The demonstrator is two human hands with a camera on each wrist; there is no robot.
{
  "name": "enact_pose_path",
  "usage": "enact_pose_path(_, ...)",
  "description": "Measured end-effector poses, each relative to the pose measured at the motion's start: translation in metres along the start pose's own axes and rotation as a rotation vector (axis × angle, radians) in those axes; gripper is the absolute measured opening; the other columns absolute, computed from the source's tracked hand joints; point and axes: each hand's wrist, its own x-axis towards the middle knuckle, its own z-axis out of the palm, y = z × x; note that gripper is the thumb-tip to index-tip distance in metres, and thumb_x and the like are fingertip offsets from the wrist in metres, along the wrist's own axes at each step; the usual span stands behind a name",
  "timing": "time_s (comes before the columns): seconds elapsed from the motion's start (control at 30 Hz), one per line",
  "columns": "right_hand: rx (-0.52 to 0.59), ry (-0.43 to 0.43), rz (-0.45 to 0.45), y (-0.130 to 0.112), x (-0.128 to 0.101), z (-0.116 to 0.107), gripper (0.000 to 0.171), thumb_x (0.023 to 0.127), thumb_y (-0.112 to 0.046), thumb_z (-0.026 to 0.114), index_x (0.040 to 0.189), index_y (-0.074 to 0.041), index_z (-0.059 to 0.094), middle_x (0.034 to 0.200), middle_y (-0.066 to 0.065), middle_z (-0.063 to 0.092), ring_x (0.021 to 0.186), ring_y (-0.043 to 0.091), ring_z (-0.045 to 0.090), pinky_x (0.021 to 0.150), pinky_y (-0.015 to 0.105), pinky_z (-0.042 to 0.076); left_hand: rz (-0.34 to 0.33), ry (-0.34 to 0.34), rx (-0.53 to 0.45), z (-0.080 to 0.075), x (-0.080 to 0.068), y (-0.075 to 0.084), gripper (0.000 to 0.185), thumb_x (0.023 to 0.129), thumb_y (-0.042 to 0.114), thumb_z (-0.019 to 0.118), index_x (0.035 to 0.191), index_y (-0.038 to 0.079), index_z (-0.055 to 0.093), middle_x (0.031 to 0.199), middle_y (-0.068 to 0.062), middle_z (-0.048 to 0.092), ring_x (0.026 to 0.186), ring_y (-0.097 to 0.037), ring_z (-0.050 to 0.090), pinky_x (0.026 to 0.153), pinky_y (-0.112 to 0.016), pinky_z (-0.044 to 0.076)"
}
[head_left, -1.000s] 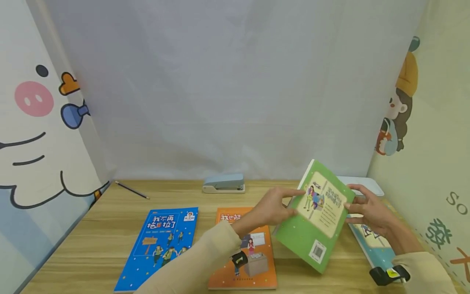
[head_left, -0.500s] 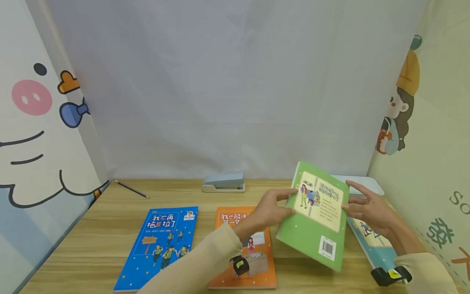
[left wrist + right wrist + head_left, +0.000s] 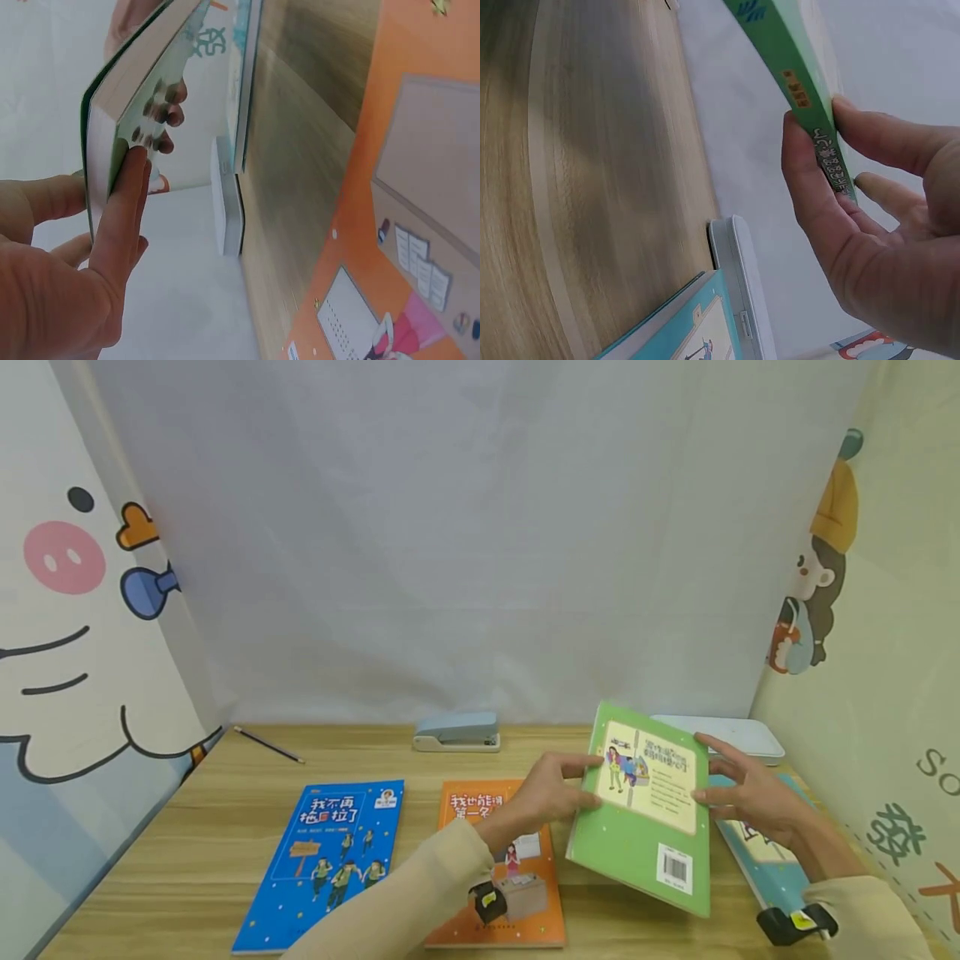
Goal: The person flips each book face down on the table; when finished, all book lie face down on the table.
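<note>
**Green book held between both hands, off the desk**

Green book (image 3: 645, 810) is in the air above the right half of the desk (image 3: 187, 852), back cover with barcode facing the camera, tilted so the near edge drops toward the person. Two-sided hold, probably to keep it steady while it's tilted.

- Left hand (image 3: 543, 793): grips the page edge, thumb on one cover, fingers (image 3: 124, 217) on the other. Closed around the book.
- Right hand (image 3: 750, 793): pinches the spine side, thumb and fingers wrapped over the spine (image 3: 810, 97). Also gripping.

Around it:
- Orange book (image 3: 517, 893) flat on the desk, partly under the left forearm.
- Blue book (image 3: 330, 860) flat, left of orange, apart from it.
- Light blue book (image 3: 765, 868) flat under the right hand, near the right edge.
- White flat case (image 3: 738, 737) behind the green book.
- Stapler (image 3: 457, 733) and pencil (image 3: 268, 747) at the back of the desk, well clear.
</note>
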Motion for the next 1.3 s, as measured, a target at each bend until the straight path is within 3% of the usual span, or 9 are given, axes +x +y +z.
enact_pose_path(0.23, -0.033, 0.005, 0.031, 0.001, 0.002, 0.001, 0.095, 0.092, -0.004, 0.068, 0.159, -0.001, 0.000, 0.118, 0.014, 0.050, 0.091, 0.013, 0.067, 0.077, 0.034, 0.061, -0.026, -0.022, 0.101, 0.001, 0.002, -0.008, 0.057, 0.083, -0.009, 0.073, 0.137, 0.007, 0.061, 0.127, -0.020, 0.064, 0.075, -0.020, 0.072, 0.062, -0.032, 0.062)
enact_pose_path(0.37, -0.051, 0.017, 0.071, 0.003, 0.005, 0.002, 0.092, 0.092, -0.005, 0.069, 0.159, 0.000, 0.006, 0.117, 0.018, 0.049, 0.089, 0.012, 0.065, 0.076, 0.031, 0.060, -0.059, -0.044, 0.176, 0.004, 0.000, -0.013, 0.059, 0.083, -0.006, 0.076, 0.138, 0.009, 0.060, 0.110, -0.017, 0.068, 0.064, -0.021, 0.069, 0.057, -0.036, 0.061)
enact_pose_path(0.6, -0.136, -0.023, 0.114, 0.006, 0.009, 0.000, 0.090, 0.092, -0.011, 0.071, 0.158, 0.002, 0.011, 0.125, 0.027, 0.048, 0.094, 0.016, 0.065, 0.078, 0.035, 0.060, -0.076, -0.069, 0.255, 0.011, -0.005, -0.020, 0.064, 0.080, -0.005, 0.079, 0.138, 0.013, 0.060, 0.078, -0.010, 0.057, 0.053, -0.028, 0.064, 0.053, -0.037, 0.060)
enact_pose_path(0.93, -0.194, -0.059, 0.171, 0.013, 0.018, 0.002, 0.087, 0.089, -0.008, 0.073, 0.156, 0.006, 0.018, 0.120, 0.025, 0.052, 0.088, 0.020, 0.064, 0.075, 0.038, 0.060, -0.149, -0.098, 0.219, 0.019, -0.006, -0.032, 0.066, 0.078, -0.011, 0.077, 0.138, 0.011, 0.061, 0.076, -0.015, 0.061, 0.057, -0.029, 0.067, 0.053, -0.035, 0.060)
enact_pose_path(1.13, -0.205, -0.094, 0.197, 0.017, 0.023, 0.003, 0.086, 0.088, -0.004, 0.073, 0.154, 0.010, 0.018, 0.094, 0.009, 0.052, 0.076, 0.015, 0.058, 0.067, 0.035, 0.058, -0.193, -0.099, 0.245, 0.024, -0.002, -0.034, 0.067, 0.076, -0.011, 0.078, 0.137, 0.011, 0.061, 0.072, -0.018, 0.066, 0.053, -0.027, 0.067, 0.051, -0.033, 0.059)
enact_pose_path(1.3, -0.192, -0.099, 0.204, 0.021, 0.025, 0.006, 0.084, 0.088, 0.000, 0.072, 0.151, 0.014, 0.020, 0.095, 0.011, 0.054, 0.080, 0.017, 0.063, 0.068, 0.035, 0.060, -0.211, -0.096, 0.263, 0.026, -0.001, -0.036, 0.066, 0.076, -0.010, 0.079, 0.136, 0.012, 0.062, 0.074, -0.018, 0.067, 0.055, -0.027, 0.067, 0.051, -0.032, 0.059)
